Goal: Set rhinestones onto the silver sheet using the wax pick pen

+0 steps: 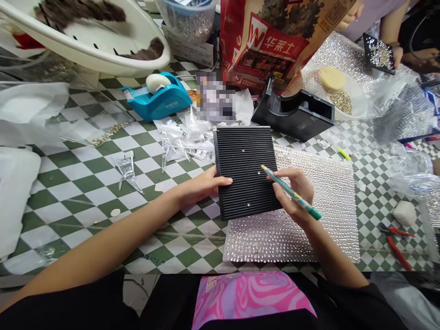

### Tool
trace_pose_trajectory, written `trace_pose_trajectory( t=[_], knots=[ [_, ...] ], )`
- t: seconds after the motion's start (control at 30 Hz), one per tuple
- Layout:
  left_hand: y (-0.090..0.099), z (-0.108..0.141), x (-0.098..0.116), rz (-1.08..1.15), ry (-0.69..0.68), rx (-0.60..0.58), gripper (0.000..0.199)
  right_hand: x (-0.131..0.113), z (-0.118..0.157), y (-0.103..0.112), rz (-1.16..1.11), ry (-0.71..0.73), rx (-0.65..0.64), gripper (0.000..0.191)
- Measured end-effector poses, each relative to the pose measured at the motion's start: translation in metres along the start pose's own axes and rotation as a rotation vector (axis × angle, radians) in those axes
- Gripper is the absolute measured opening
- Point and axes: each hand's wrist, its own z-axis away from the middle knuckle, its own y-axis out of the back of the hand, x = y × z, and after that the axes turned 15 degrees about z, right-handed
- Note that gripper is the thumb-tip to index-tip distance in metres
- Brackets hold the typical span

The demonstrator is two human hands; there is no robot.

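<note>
black ribbed board (240, 169) lies over a rhinestone sheet (330, 197), with only a few stones (258, 173) on it and most ridges bare. the left hand (202, 185) clasps its edge, fingers together; the right hand (292, 190) pinches a green pencil (295, 197). farther off, a white dish (357, 98) holds gold studs (340, 101), and a clear tub (172, 9) holds silver stones (189, 25).

The ribbed black plate (244, 172) looks matt and hard, though metal or plastic I can't tell; the slim green pen (292, 193) across it is glossy plastic. At ten o'clock sits a shiny teal plastic tape dispenser (156, 98); at four, a glittering rhinestone sheet (330, 201) and red-handled steel pliers (395, 243).
</note>
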Motion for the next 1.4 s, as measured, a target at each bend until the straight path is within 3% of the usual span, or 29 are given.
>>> trace_pose_trajectory(
  t=[0.13,0.33,0.57,0.8,1.1,1.27,1.4],
  knots=[
    [-0.001,-0.001,0.0,0.005,0.0,0.005,0.073,0.001,0.001,-0.003,0.04,0.079,0.055,0.027],
    [0.0,-0.001,-0.001,0.015,-0.001,0.0,0.076,-0.004,0.005,-0.007,0.025,0.043,0.098,0.025],
    [-0.001,0.0,0.001,0.01,0.032,0.02,0.077,-0.005,0.005,-0.009,0.11,0.128,0.133,0.028],
    [0.0,-0.001,0.0,-0.011,-0.006,0.015,0.055,-0.004,0.005,-0.009,0.148,0.139,0.116,0.026],
    [0.003,0.0,-0.002,-0.03,0.0,-0.014,0.069,-0.003,0.006,-0.01,0.038,0.106,0.136,0.028],
    [0.003,0.002,0.0,-0.057,0.039,0.03,0.075,0.001,0.006,-0.006,-0.025,0.029,0.24,0.026],
    [0.002,0.003,0.001,-0.079,0.046,0.052,0.076,0.02,0.004,0.008,0.014,-0.027,0.385,0.016]
  ],
)
